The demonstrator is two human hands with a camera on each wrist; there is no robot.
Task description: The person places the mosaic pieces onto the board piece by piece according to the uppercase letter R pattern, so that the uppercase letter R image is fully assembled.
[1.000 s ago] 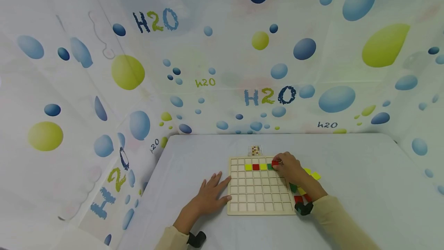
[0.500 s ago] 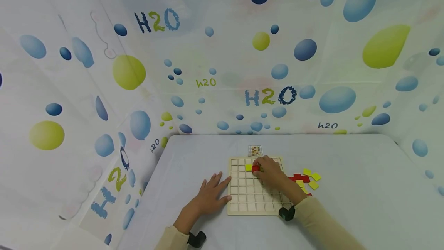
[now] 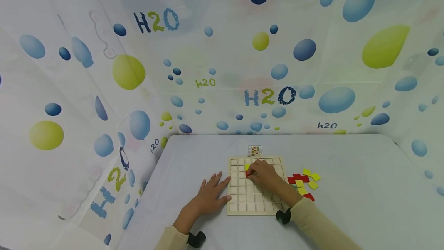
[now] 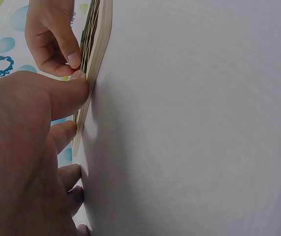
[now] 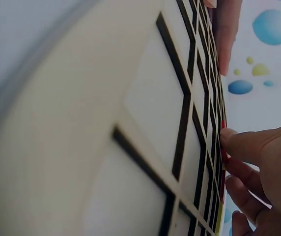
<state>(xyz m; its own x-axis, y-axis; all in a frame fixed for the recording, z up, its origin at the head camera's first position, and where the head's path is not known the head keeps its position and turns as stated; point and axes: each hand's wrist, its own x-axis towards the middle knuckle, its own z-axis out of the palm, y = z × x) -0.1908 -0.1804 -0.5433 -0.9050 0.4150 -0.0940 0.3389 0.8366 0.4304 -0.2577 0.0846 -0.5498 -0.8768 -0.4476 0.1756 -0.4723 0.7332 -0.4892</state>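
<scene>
My right hand (image 3: pixel 264 174) pinches a red tile (image 3: pixel 246 174) over the wooden grid board (image 3: pixel 239 200). That tile is at the cell just below a yellow tile (image 3: pixel 247 167) in the second row from the far edge. The right wrist view shows thumb and fingertips low on the board surface, right at the red tile (image 5: pixel 223 127). The rest of the tile row lies hidden behind this hand. On the near left, my left hand (image 3: pixel 209 195) rests with spread fingers against the board's left edge, thumb and index touching the rim.
Loose red tiles (image 3: pixel 301 178), yellow tiles (image 3: pixel 315 176) and a partly hidden green tile (image 3: pixel 294 186) lie on the white cloth right of the board. A small printed pattern card (image 3: pixel 254 150) lies beyond its far edge.
The right hand has moved left across the board from the right end of the tile row, then slightly nearer, to the cell below the yellow tile. The left hand has stayed put.
</scene>
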